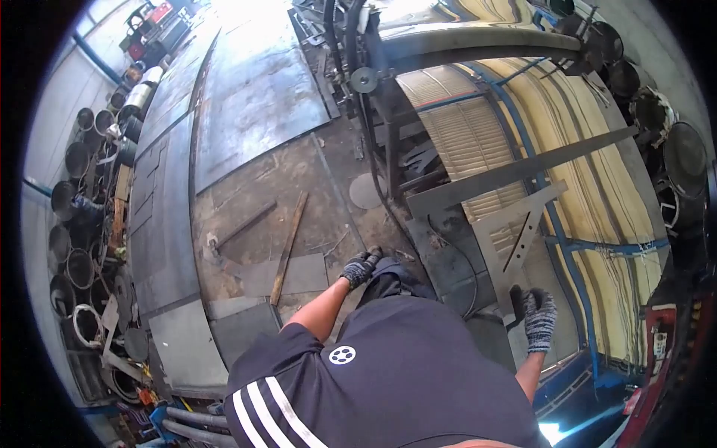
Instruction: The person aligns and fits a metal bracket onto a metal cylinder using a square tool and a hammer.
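Note:
My left hand (360, 269), in a grey patterned glove with a dark palm side, is beside my bent leg, low over the floor. Its fingers are curled together, and whatever they hold is too small to make out. At the right, my right hand (539, 321), in a similar glove, is at the lower right edge of a pale tapering metal plate (499, 237) with a slot and small holes. Its thumb and fingers look apart. Across the top of that plate lies a long dark metal strip (523, 170). Darker sheet metal (449, 257) lies to the left.
Large steel sheets (254, 97) cover the upper left. Wooden strip (289, 246), metal bar (246, 224) and round disc (367, 191) lie on the floor. A machine arm (478, 46) crosses above. Pipe offcuts (77, 159) line the left wall; a blue frame (571, 276) stands right.

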### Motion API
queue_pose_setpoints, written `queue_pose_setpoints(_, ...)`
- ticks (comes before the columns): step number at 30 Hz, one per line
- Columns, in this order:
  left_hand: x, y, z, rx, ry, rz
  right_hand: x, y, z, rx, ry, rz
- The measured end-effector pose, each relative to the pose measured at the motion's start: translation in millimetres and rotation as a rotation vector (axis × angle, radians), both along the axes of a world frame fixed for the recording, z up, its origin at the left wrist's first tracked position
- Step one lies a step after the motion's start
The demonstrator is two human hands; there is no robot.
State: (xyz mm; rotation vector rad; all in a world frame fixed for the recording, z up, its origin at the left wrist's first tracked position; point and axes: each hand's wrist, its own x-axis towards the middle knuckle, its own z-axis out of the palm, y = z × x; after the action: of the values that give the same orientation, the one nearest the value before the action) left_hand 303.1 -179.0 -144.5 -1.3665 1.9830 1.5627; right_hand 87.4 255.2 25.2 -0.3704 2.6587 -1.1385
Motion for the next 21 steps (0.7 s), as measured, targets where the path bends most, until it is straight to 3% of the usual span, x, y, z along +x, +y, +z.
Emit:
queue_pose_setpoints(2, 31, -31, -69, -0.121, 0.058, -0.115, 1, -10, 1, 0.009, 0.174, -0.071)
queue_pose_setpoints(4, 62, -50, -99, -0.253, 0.067, -0.251, 5, -32, 15, -0.031, 0.167, -0.086)
queue_pose_setpoints(5, 66, -63, -92, -0.265, 0.022, -0.265, 8, -47, 18, -0.094, 0.161, -0.108)
queue_pose_setpoints(6, 70, -72, -84, -0.133, -0.103, -0.12, 11, -64, 24, -0.102, 0.146, -0.11)
queue_pose_setpoints(7, 83, -84, -106, -0.128, -0.101, -0.109, 16, -87, 32, -0.098, 0.148, -0.098)
queue_pose_setpoints(9, 109, -115, -170, -0.368, 0.001, -0.469, 25, -136, 47, -0.131, 0.17, -0.077)
queue_pose_setpoints(10, 107, -122, -126, -0.206, -0.038, -0.39, 17, -150, 35, -0.134, 0.185, -0.047)
queue_pose_setpoints(13, 129, -161, -156, -0.325, 0.023, -0.418, 24, -246, 65, -0.186, 0.16, 0.003)
queue_pose_setpoints(14, 125, -174, -92, -0.082, 0.008, -0.187, 31, -283, 82, -0.093, 0.202, 0.053)
queue_pose_setpoints(17, 160, -224, -137, -0.264, -0.047, -0.31, 41, -369, 95, -0.123, 0.317, 0.24)
queue_pose_setpoints(19, 176, -261, -122, 0.105, -0.145, 0.055, 47, -415, 94, -0.168, 0.242, 0.235)
queue_pose_setpoints(20, 205, -278, -172, -0.216, -0.031, -0.106, 54, -439, 97, -0.138, 0.227, 0.281)
queue_pose_setpoints(21, 222, -293, -188, -0.371, 0.029, -0.193, 64, -460, 98, -0.112, 0.211, 0.321)
